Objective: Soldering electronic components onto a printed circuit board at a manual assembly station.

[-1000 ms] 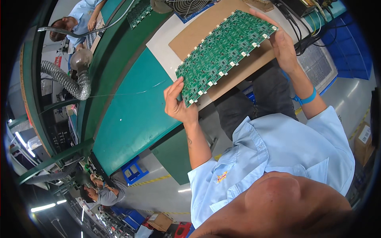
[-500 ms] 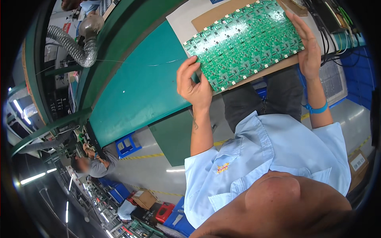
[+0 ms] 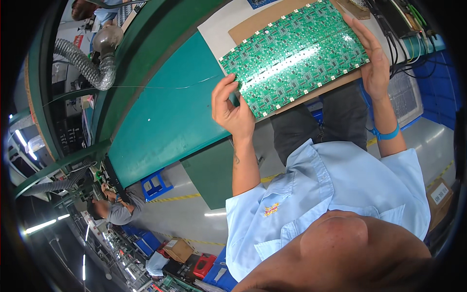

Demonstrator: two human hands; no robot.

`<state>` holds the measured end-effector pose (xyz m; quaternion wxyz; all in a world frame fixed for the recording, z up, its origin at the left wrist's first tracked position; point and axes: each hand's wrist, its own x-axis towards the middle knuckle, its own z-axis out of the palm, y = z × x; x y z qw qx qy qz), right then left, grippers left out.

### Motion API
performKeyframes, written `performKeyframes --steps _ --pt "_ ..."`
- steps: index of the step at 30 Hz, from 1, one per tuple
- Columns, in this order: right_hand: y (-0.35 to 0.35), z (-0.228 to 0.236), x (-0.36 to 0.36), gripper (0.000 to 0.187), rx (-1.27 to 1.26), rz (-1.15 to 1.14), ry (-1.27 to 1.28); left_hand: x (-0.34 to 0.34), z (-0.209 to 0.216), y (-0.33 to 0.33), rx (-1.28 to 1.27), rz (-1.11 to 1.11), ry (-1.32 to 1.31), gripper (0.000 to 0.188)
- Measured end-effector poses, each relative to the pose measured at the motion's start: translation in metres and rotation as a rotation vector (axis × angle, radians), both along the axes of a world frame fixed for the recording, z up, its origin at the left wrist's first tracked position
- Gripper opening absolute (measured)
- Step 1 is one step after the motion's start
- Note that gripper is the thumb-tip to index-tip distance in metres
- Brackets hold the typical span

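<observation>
Green circuit board [image 3: 301, 61] held up over the cardboard sheet [image 3: 240, 35], by the tabletop's [image 3: 165, 126] near edge. I see left hand [image 3: 234, 108] fingers and thumb gripping its left edge; right hand [image 3: 373, 65] fingers, straight and close together, bracing the right. I'd advise even edge pressure, no flexing, components untouched.
</observation>
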<state>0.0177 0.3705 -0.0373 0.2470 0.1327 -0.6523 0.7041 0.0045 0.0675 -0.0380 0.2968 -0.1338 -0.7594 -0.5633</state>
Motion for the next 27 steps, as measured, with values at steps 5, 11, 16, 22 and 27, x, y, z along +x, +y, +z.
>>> performKeyframes --steps 5,11,16,22,27 --pt "0.0 0.003 0.003 0.064 0.039 -0.011 0.009 0.001 0.0 -0.001 0.023 -0.006 -0.009 0.03" --pt "-0.003 0.01 0.011 0.066 -0.063 0.01 0.028 0.002 0.001 0.0 0.032 0.004 -0.052 0.029" --pt "-0.001 0.017 0.023 0.069 -0.059 0.009 0.048 0.0 0.001 0.0 0.033 -0.002 -0.052 0.029" --pt "-0.001 0.027 0.028 0.07 -0.091 0.061 0.185 0.002 0.002 0.001 0.007 0.002 -0.034 0.029" --pt "0.001 0.037 0.038 0.065 -0.035 0.114 0.16 0.003 0.002 0.001 0.013 0.003 -0.033 0.029"
